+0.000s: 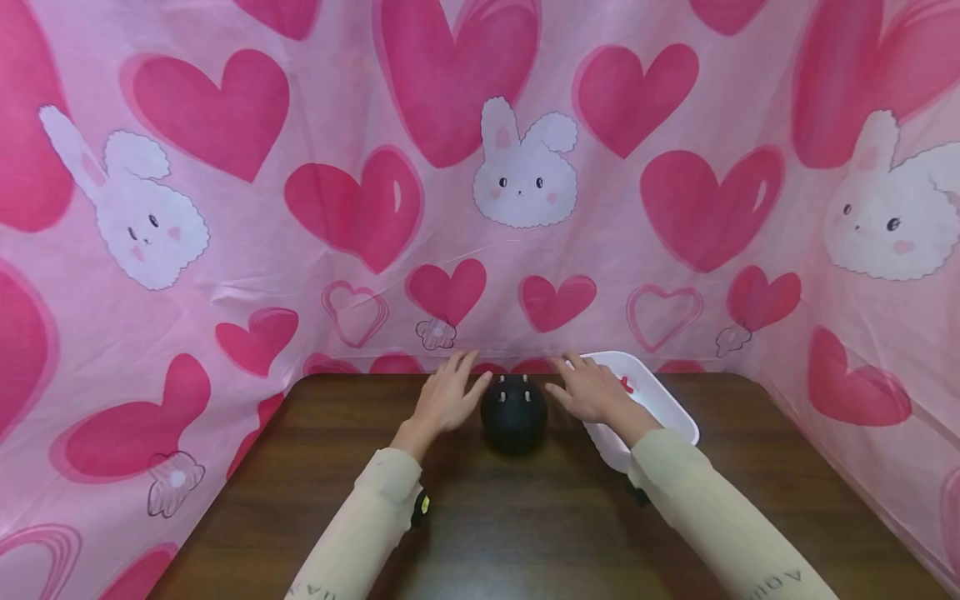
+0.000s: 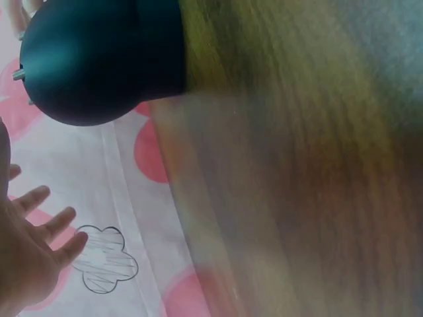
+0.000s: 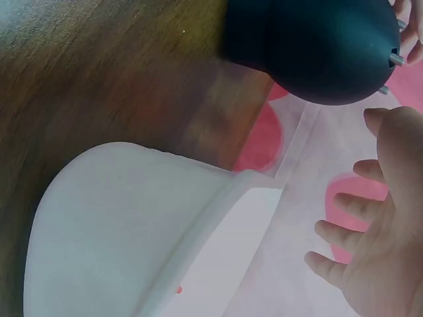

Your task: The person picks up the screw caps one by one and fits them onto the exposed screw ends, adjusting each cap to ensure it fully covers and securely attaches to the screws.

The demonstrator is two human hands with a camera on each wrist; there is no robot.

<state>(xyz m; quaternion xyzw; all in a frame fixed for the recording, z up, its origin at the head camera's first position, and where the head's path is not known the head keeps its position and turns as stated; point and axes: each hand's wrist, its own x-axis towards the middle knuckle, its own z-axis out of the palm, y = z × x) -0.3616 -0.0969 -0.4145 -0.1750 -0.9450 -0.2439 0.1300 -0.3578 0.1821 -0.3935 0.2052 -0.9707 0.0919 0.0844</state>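
A round black object with several short metal pins on its top stands on the wooden table between both hands. To its left is my left hand, fingers spread and thumb beside the ball's upper edge. On the other side my right hand reaches forward with its fingers extended, over the near side of a white tray. Both wrist views show the left hand and the right hand with parted fingers and nothing held. The black object has a smooth dome and a narrower base.
Small red pieces lie inside the white tray at the right, partly hidden by the right hand. Behind the brown table and along its sides hangs a pink cloth printed with hearts and rabbits.
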